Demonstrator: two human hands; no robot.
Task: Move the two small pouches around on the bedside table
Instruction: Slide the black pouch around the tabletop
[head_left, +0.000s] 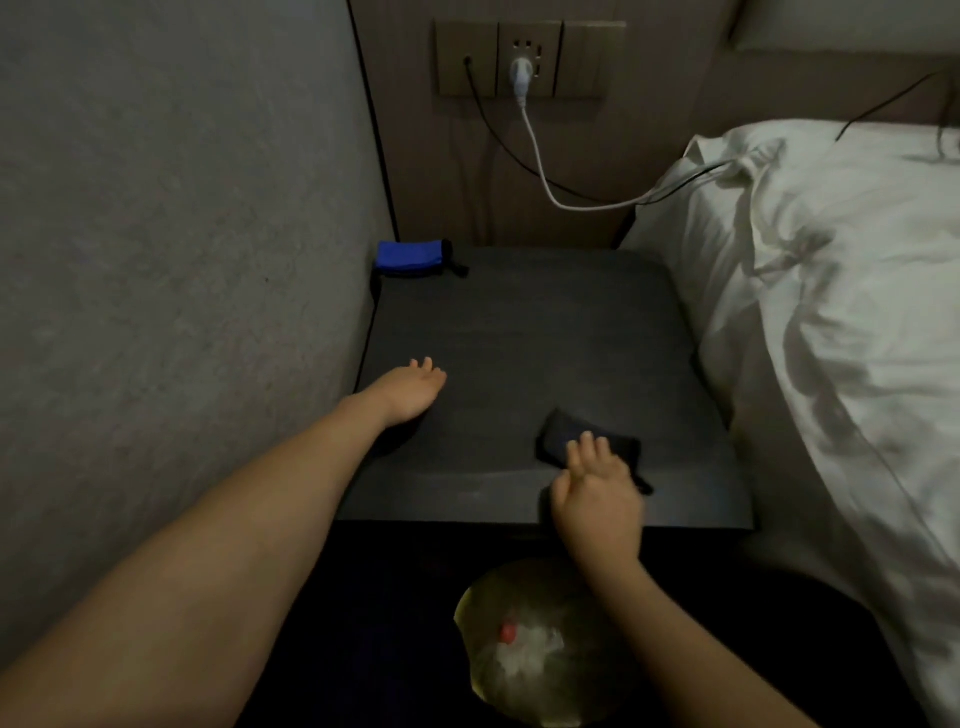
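A blue pouch (410, 256) lies in the far left corner of the dark bedside table (524, 332), against the wall. A black pouch (563, 435) lies near the table's front right edge. My right hand (597, 499) hovers over the near end of the black pouch, fingers straight and slightly apart, fingertips covering part of it; it grips nothing. My left hand (410, 389) rests flat on the left side of the table, fingers extended, well short of the blue pouch.
A grey wall borders the table on the left. A bed with a white duvet (831, 312) borders it on the right. A socket panel (524, 60) with a white cable hangs behind. A lined waste bin (519, 649) stands on the floor in front.
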